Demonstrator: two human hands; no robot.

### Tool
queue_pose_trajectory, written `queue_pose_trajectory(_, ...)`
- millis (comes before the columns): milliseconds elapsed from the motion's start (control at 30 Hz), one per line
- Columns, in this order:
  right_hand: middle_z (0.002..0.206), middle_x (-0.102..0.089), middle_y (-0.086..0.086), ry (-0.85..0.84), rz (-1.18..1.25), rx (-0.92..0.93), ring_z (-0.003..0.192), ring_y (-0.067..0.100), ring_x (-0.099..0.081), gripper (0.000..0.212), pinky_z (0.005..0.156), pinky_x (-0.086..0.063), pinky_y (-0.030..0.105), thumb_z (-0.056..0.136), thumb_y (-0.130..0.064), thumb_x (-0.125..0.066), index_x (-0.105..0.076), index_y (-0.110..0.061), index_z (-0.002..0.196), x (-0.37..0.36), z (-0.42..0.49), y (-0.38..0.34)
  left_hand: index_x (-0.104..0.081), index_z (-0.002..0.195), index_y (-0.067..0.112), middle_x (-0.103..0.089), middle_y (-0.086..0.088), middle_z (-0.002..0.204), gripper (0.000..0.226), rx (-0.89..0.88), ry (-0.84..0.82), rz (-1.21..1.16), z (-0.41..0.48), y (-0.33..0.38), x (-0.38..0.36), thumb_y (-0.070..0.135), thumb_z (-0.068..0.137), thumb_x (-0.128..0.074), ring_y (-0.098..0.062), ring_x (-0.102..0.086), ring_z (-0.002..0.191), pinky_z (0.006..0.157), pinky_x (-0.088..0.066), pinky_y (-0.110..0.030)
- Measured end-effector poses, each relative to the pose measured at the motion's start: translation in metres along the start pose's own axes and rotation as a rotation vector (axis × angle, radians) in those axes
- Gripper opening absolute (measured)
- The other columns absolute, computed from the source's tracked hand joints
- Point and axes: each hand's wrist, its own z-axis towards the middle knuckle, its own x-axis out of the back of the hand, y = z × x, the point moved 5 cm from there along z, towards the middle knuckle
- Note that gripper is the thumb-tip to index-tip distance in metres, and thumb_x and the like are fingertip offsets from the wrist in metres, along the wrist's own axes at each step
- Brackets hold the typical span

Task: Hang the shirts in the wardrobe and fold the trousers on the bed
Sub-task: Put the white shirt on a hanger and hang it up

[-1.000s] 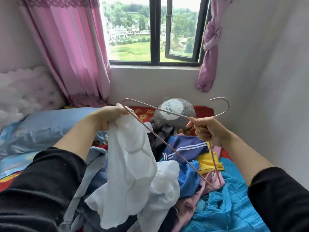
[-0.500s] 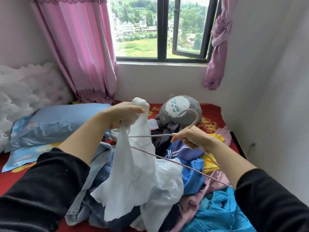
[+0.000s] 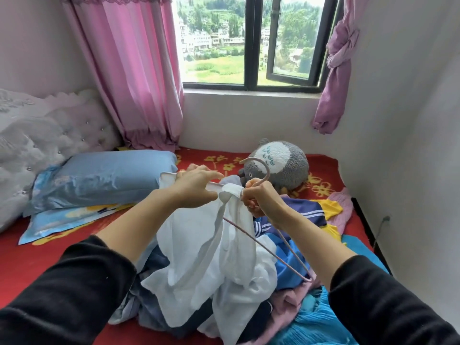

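Counting it up from here: two hands, one thin pink wire hanger [image 3: 268, 171], one white lightweight shirt [image 3: 199, 247], two pillows, one plush toy and two pink curtains. The shirt is up off the bed, held between the hands at about the middle of the room's view, its top edge stretched along the hanger's arm and the rest drooping onto the heap below. The left hand [image 3: 196, 188] has its fingers and thumb closed in a pinch on the shirt's top edge, right where the cloth wraps the wire. The right hand [image 3: 261, 202], just beside it and almost touching, is curled tight round the hanger's neck under the hook, with a fold of the white cloth pressed against its fingers. The hook stands up above the right hand, and the hanger's lower wire slants down towards the right sleeve. Under all this the bed with a red flowered cover [image 3: 74, 250] carries a loose pile of clothes: a navy and blue sailor-striped top [image 3: 298, 215], a yellow garment [image 3: 326, 207], a pink knitted piece [image 3: 344, 207], a turquoise ribbed one [image 3: 321, 322] and some faded denim [image 3: 149, 310]; how many more lie beneath I can't make out. A plain blue satin pillow [image 3: 112, 175] lies on a printed blue one [image 3: 62, 227] by the white tufted headboard [image 3: 37, 135]. The round grey and white plush toy [image 3: 286, 170] sits under the window, one curtain hanging loose [image 3: 134, 70], the other knotted [image 3: 338, 70].
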Motion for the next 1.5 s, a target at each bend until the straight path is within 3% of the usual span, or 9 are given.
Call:
queue_pose_trajectory(167, 0.057, -0.046, 0.009, -0.283, 0.270, -0.048, 0.047, 0.017, -0.041, 0.008, 0.046, -0.030, 0.021, 0.064, -0.007, -0.040, -0.042, -0.011, 0.071, -0.023, -0.010, -0.005, -0.045, 0.049, 0.023, -0.052, 0.004, 0.057, 0.040, -0.102, 0.133, -0.169, 0.001, 0.000, -0.003, 0.021, 0.088, -0.055, -0.022, -0.048, 0.066, 0.062, -0.035, -0.032)
queue_pose_trajectory(400, 0.109, -0.060, 0.004, -0.364, -0.413, -0.105, 0.092, 0.010, -0.058, 0.041, 0.069, -0.045, 0.016, 0.081, -0.013, -0.072, -0.059, -0.008, 0.120, -0.010, -0.012, 0.016, -0.072, 0.063, 0.007, -0.057, -0.003, 0.057, 0.021, -0.198, 0.189, -0.442, -0.009, 0.001, 0.012, 0.020, 0.078, -0.065, -0.008, -0.040, 0.057, 0.053, -0.036, -0.027)
queue_pose_trajectory(500, 0.102, -0.064, 0.000, -0.365, -0.499, -0.022, 0.093, 0.008, -0.060, 0.023, 0.082, -0.051, 0.025, 0.082, -0.024, -0.074, -0.068, -0.019, 0.104, -0.027, -0.008, 0.026, -0.072, 0.058, 0.026, -0.051, 0.012, 0.052, 0.021, -0.224, 0.185, -0.567, -0.014, 0.007, 0.016, 0.015, 0.077, -0.069, -0.005, -0.041, 0.053, 0.049, -0.034, -0.015)
queue_pose_trajectory(667, 0.100, -0.065, 0.004, -0.254, -0.139, -0.039, 0.101, 0.019, -0.065, 0.012, 0.085, -0.045, 0.030, 0.097, -0.017, -0.054, -0.055, -0.009, 0.106, -0.025, -0.005, 0.018, -0.046, 0.032, 0.024, -0.034, 0.005, 0.047, 0.030, -0.212, 0.093, -0.626, -0.021, 0.005, 0.017, 0.038, 0.055, -0.058, -0.008, -0.025, 0.048, 0.048, -0.026, -0.018)
queue_pose_trajectory(833, 0.119, -0.057, -0.004, -0.540, -0.348, -0.018, 0.099, 0.001, -0.058, 0.056, 0.081, -0.050, 0.012, 0.081, -0.011, -0.074, -0.046, -0.021, 0.128, -0.034, -0.013, 0.015, -0.050, 0.035, 0.025, -0.035, 0.009, 0.044, 0.028, -0.196, 0.076, -0.713, -0.021, 0.002, 0.023, 0.041, 0.055, -0.061, -0.006, -0.028, 0.047, 0.048, -0.029, -0.012)
queue_pose_trajectory(933, 0.104, -0.062, 0.001, -0.418, -0.388, 0.059, 0.096, 0.014, -0.059, 0.035, 0.086, -0.051, 0.027, 0.080, -0.027, -0.076, -0.063, -0.017, 0.111, -0.045, -0.002, 0.020, -0.057, 0.038, 0.022, -0.039, 0.007, 0.045, 0.026, -0.206, 0.058, -0.726, -0.020, 0.007, 0.023, 0.040, 0.057, -0.063, -0.005, -0.031, 0.047, 0.048, -0.032, -0.009)
queue_pose_trajectory(1167, 0.085, -0.068, 0.008, -0.328, 0.247, -0.091, 0.069, 0.015, -0.065, 0.025, 0.063, -0.055, 0.026, 0.099, -0.019, -0.049, -0.062, -0.001, 0.110, -0.024, -0.001, 0.009, -0.054, 0.050, -0.010, -0.035, -0.004, 0.050, 0.035, -0.124, 0.082, -0.649, -0.022, -0.020, 0.021, 0.020, 0.064, -0.063, -0.010, -0.026, 0.052, 0.049, -0.028, -0.012)
queue_pose_trajectory(1367, 0.072, -0.056, 0.001, -0.331, -0.445, -0.008, 0.067, 0.013, -0.050, 0.033, 0.061, -0.039, 0.022, 0.070, -0.024, -0.079, -0.062, 0.000, 0.084, -0.004, -0.003, 0.010, -0.066, 0.057, -0.008, -0.044, -0.002, 0.049, 0.028, -0.060, 0.134, -0.706, -0.025, -0.037, 0.025, 0.019, 0.062, -0.062, -0.004, -0.032, 0.048, 0.048, -0.030, -0.011)
queue_pose_trajectory(1500, 0.071, -0.061, 0.008, 0.031, -1.070, 0.145, 0.072, 0.026, -0.058, 0.010, 0.054, -0.037, 0.024, 0.073, -0.004, -0.058, -0.060, -0.013, 0.069, 0.027, 0.004, 0.013, -0.062, 0.046, 0.008, -0.041, 0.010, 0.041, 0.024, -0.029, 0.135, -0.642, -0.029, -0.045, 0.025, 0.021, 0.065, -0.063, -0.003, -0.033, 0.042, 0.046, -0.030, -0.009)
